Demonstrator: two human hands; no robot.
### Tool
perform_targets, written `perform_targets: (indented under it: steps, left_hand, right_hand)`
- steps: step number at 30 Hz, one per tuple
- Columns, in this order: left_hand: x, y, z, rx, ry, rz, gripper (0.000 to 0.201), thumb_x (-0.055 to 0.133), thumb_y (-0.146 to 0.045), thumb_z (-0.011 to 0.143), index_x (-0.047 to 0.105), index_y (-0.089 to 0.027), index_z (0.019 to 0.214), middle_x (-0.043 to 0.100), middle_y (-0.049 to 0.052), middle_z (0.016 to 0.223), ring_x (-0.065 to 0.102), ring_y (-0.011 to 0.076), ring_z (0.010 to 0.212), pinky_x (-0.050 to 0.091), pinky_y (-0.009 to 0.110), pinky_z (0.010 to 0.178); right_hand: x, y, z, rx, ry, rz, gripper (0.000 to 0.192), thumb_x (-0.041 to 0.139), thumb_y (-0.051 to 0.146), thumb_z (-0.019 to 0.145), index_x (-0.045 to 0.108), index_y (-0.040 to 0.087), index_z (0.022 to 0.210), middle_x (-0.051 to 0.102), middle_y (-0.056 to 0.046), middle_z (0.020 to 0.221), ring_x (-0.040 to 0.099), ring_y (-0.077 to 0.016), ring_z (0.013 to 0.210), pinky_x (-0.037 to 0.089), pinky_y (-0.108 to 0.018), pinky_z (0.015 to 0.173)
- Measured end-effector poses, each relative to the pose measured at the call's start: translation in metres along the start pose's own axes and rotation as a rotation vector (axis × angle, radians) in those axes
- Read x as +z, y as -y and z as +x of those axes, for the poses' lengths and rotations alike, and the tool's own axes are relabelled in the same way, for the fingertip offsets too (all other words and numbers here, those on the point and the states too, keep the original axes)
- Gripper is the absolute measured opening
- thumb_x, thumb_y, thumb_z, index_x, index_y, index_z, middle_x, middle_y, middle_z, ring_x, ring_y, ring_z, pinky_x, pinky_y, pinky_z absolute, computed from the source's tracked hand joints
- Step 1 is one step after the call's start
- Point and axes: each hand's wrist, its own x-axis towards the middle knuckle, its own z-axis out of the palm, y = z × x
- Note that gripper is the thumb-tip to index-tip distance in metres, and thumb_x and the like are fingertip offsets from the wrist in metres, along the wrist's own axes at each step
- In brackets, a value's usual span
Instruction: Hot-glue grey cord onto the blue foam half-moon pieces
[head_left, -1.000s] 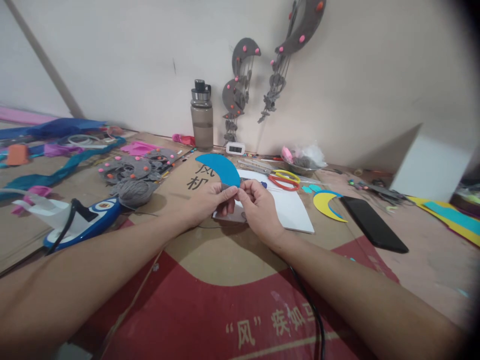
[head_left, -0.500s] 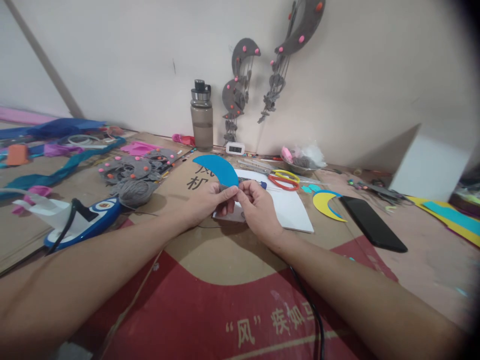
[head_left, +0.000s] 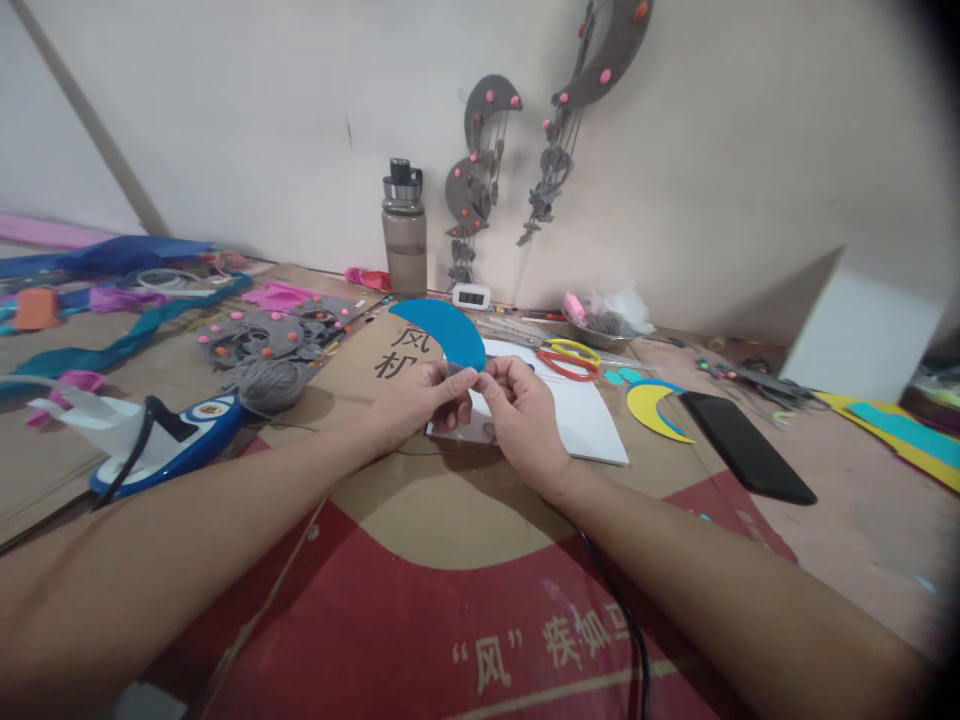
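Observation:
A blue crescent cutout [head_left: 448, 330] stands up between my hands above the cardboard-covered table [head_left: 405, 510]. My left hand [head_left: 431, 398] is closed, pinching the crescent's lower end with thumb and fingers. Close against it, my right hand [head_left: 521, 415] pinches the same end, its thumb near the left thumb. The fingers hide that end of the crescent. Under my hands lies a white sheet stack [head_left: 596, 425]. To its right rests a yellow crescent [head_left: 651, 412] with a blue edge showing beside it. Scissors with red and yellow handles [head_left: 570, 360] lie just beyond the sheets.
A black phone [head_left: 750, 447] lies on the right. At the left are a blue power strip [head_left: 202, 430], a grey yarn ball [head_left: 271, 383] and grey crescents with pink dots [head_left: 262, 335]. A water bottle [head_left: 405, 240] and small clock [head_left: 471, 296] stand by the wall.
The blue crescent has shifted slightly up and right and turned a little between my fingers. Both hands keep their pinch in nearly the same place.

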Motion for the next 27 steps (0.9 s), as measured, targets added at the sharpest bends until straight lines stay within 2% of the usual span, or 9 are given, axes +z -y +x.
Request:
perform_targets:
  steps: [15,22,27]
  left_hand:
    - [0.0008,-0.0007,-0.0008,-0.021,0.006,-0.058,0.044,0.047,-0.05,0.085,0.053,-0.013,0.062,0.053,-0.001,0.049,0.045,0.0059,0.042,0.032,0.018,0.043]
    - [0.0002,-0.0035,-0.0017,-0.007,0.012,-0.048,0.04,0.051,-0.051,0.082,0.055,-0.013,0.071,0.057,-0.001,0.054,0.048,0.0061,0.044,0.032,0.017,0.041]
    - [-0.0005,-0.0013,-0.0014,-0.014,0.002,-0.061,0.039,0.049,-0.049,0.084,0.056,-0.013,0.073,0.057,-0.002,0.053,0.047,0.005,0.041,0.032,0.016,0.041]
  right_hand:
    - [-0.0005,0.0017,0.0014,-0.003,0.026,0.01,0.012,0.05,0.031,0.082,0.049,0.02,0.077,0.056,0.002,0.069,0.051,-0.0114,0.061,0.04,-0.024,0.058]
    - [-0.0008,0.0,0.0005,-0.01,-0.03,-0.007,0.013,0.05,0.032,0.084,0.052,0.019,0.083,0.056,0.002,0.072,0.046,-0.0102,0.06,0.039,-0.024,0.058]
    - [-0.0014,0.0,0.0013,-0.015,-0.027,0.0,0.014,0.051,0.032,0.083,0.052,0.018,0.082,0.058,0.0,0.074,0.052,-0.0114,0.065,0.041,-0.025,0.062]
